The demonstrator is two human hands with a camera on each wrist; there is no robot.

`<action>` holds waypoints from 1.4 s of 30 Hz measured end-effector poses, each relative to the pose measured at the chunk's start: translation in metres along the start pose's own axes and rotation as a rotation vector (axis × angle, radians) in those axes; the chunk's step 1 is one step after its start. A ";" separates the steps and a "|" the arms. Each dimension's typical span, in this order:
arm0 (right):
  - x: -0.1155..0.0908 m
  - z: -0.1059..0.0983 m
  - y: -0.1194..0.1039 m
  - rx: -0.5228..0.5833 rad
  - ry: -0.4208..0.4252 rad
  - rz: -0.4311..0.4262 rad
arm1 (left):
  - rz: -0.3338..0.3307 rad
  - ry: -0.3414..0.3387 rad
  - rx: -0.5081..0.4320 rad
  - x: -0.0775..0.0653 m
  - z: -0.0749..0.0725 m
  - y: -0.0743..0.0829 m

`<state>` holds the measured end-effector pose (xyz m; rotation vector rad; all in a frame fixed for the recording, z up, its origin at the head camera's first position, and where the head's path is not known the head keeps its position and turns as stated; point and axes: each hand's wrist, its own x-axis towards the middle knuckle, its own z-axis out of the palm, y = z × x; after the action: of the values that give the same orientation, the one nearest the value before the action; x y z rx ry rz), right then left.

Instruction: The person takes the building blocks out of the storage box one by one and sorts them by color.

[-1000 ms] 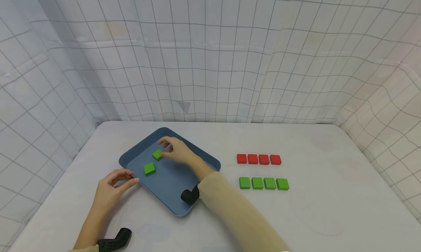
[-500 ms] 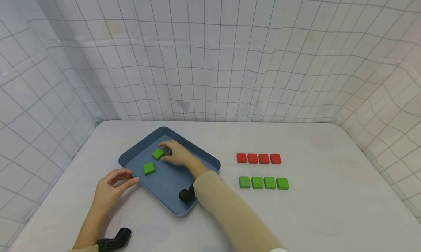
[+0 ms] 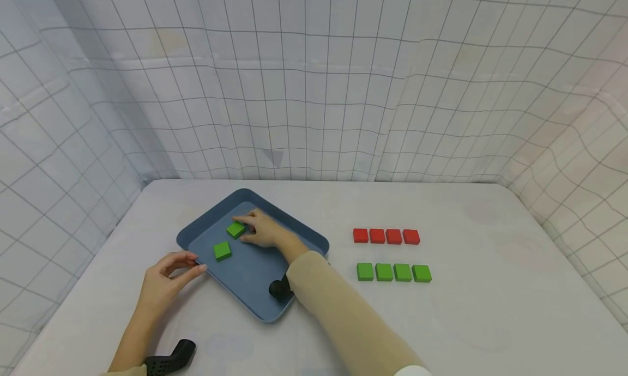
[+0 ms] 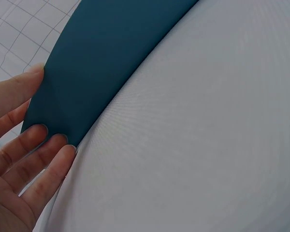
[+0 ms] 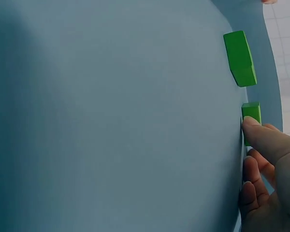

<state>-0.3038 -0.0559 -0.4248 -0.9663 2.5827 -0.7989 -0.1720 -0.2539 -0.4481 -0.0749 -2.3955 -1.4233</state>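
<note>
A blue tray (image 3: 255, 270) lies turned at an angle on the left side of the table. At its near left corner my left hand (image 3: 164, 283) grips the rim; in the left wrist view, the fingertips (image 4: 58, 140) lie against its outer wall. Two green blocks sit inside the tray. My right hand (image 3: 267, 231) reaches in and pinches the farther green block (image 3: 235, 230) between thumb and index finger. The right wrist view has the thumb covering part of this block (image 5: 251, 107). Nearer to my left hand lies the other green block (image 3: 222, 251), untouched.
To the right of the tray, a row of several red blocks (image 3: 377, 236) lies behind a row of several green blocks (image 3: 384, 272). A white gridded curtain (image 3: 314, 92) surrounds the white table (image 3: 471, 310) at the back and sides.
My right hand has lowered slightly, and its index finger has stretched to the far side of the green block. My left hand stays at the tray's corner.
</note>
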 end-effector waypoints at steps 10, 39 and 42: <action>-0.001 0.002 0.001 0.008 0.036 0.015 | -0.005 0.000 -0.002 0.000 0.000 0.001; -0.009 -0.010 0.001 0.256 0.115 -0.003 | 0.002 -0.008 -0.015 0.000 -0.001 0.001; -0.010 -0.015 -0.001 0.279 0.118 -0.019 | 0.003 -0.006 -0.017 0.000 -0.001 0.001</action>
<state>-0.3018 -0.0438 -0.4111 -0.8836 2.4698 -1.2163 -0.1713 -0.2538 -0.4469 -0.0868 -2.3881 -1.4441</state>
